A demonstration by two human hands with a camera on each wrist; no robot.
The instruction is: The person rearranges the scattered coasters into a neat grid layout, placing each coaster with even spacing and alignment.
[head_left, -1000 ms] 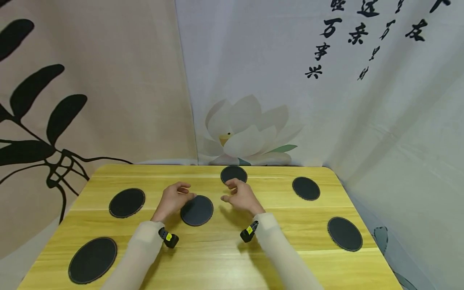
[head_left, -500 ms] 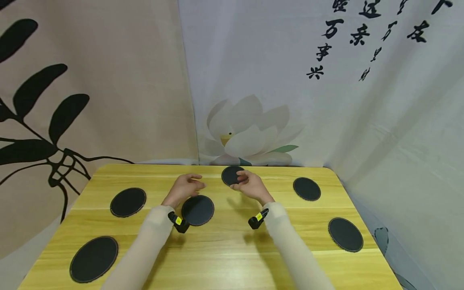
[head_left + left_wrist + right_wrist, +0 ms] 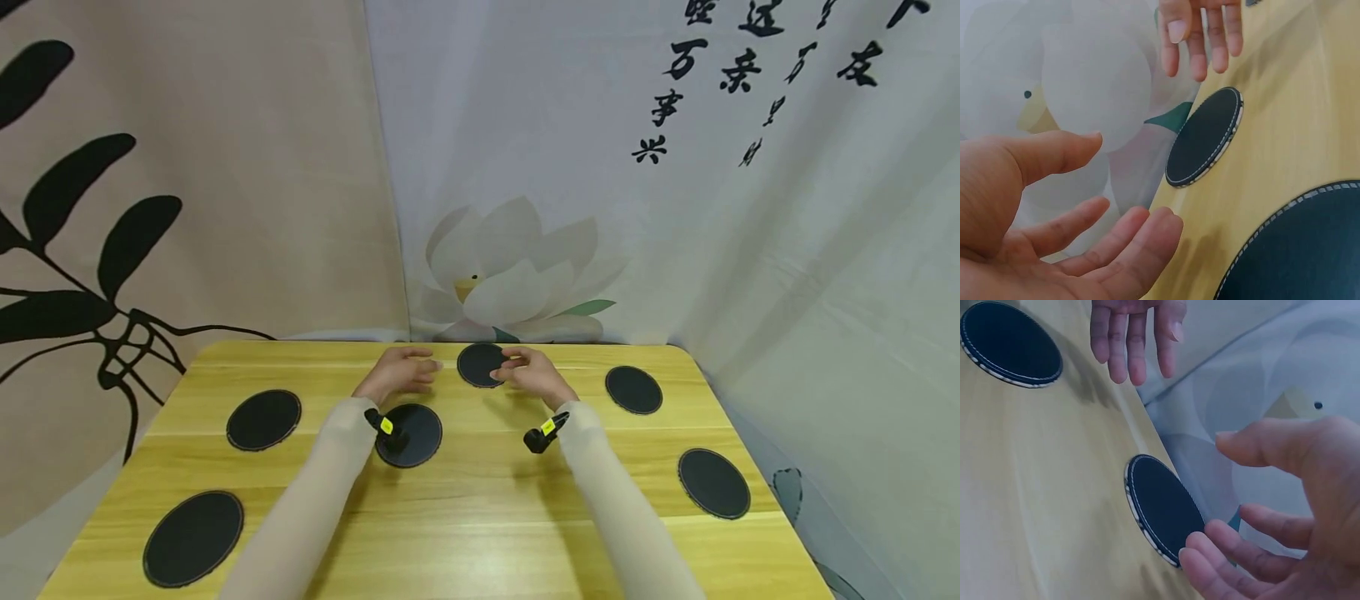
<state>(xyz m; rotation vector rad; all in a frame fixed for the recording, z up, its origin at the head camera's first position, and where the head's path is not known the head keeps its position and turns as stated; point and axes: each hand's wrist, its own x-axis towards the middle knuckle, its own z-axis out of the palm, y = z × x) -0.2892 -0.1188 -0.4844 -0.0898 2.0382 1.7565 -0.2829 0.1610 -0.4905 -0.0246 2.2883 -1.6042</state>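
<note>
Wooden table (image 3: pixel 483 508), printed curtain (image 3: pixel 517 150) behind. Far black disc (image 3: pixel 477 366) lies flat near back edge. Left hand (image 3: pixel 399 373), right hand (image 3: pixel 536 375) hover near, fingers loose, empty. Disc likely light, stiffish; best pinched by stitched rim (image 3: pixel 1234 129).

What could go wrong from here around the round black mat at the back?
The far round black stitched mat lies close to the back edge of the yellow wooden table, so a forward nudge might push it over. Being low and flat, it may be hard for the empty left hand and right hand to lift. In the head view, the black left-wrist camera overlaps the nearer round black mat and might brush it if lowered.
</note>
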